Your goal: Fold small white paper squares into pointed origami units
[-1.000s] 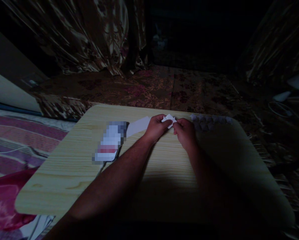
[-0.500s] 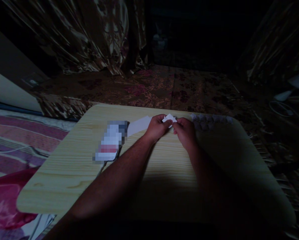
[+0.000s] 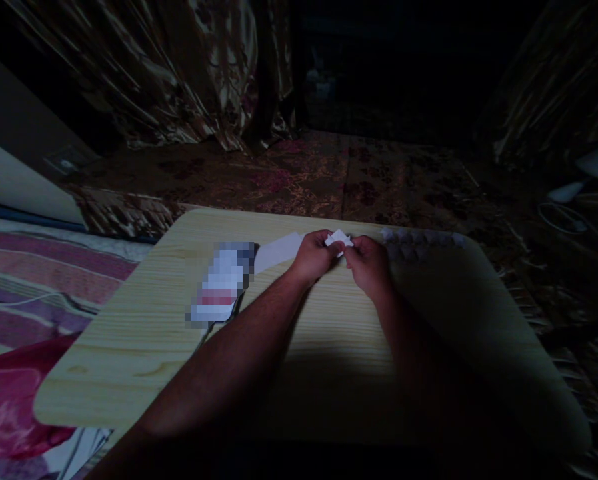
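Observation:
A small piece of folded white paper (image 3: pixel 339 237) is held between my two hands over the far part of the wooden table (image 3: pixel 349 320). My left hand (image 3: pixel 315 257) pinches its left side, thumb on top. From the right, my right hand (image 3: pixel 370 262) grips the other side with thumb and fingers; its fingertips are partly hidden. Flat white paper (image 3: pixel 279 251) lies just left of my left hand. Several small folded paper pieces (image 3: pixel 419 239) sit in rows to the right of my right hand, dim in shadow.
A phone-like device (image 3: pixel 219 283), its screen blurred out, lies on the left of the table with a cable. Striped bedding (image 3: pixel 53 267) and a pink cloth (image 3: pixel 19 393) border the left side. Patterned fabric (image 3: pixel 299 173) covers a ledge behind, under curtains (image 3: pixel 219 73).
The folded paper has shifted slightly in my fingers and its visible outline has changed a little. Both hands stay in nearly the same place.

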A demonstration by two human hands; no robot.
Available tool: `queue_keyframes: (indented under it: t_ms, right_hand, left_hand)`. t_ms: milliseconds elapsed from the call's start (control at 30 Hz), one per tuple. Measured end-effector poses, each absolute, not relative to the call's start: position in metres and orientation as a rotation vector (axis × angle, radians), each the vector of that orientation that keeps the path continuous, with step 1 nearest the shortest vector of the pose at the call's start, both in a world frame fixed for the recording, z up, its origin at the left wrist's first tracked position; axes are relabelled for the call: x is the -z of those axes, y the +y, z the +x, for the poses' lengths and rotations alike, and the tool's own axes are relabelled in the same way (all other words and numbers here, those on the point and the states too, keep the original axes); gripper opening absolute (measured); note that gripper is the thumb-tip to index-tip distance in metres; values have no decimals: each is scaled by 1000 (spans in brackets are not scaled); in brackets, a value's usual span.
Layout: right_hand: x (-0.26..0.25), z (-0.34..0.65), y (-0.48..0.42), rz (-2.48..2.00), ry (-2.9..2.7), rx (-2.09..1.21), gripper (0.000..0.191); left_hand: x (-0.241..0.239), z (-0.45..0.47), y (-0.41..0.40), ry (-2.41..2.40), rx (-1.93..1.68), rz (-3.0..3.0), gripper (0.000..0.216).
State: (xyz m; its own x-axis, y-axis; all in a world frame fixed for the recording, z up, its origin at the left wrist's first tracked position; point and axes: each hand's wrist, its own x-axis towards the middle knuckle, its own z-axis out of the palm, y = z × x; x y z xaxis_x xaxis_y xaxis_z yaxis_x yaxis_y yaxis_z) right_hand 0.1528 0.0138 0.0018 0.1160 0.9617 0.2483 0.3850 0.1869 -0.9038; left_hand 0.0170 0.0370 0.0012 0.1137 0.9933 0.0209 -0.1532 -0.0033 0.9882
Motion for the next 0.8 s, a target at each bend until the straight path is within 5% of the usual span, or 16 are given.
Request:
queue_keyframes:
  t_ms: [800]
  right_hand:
    - [-6, 153, 14, -1353, -1373, -751, 20]
  left_hand:
    - [-7, 19, 34, 943, -1221, 1032, 37]
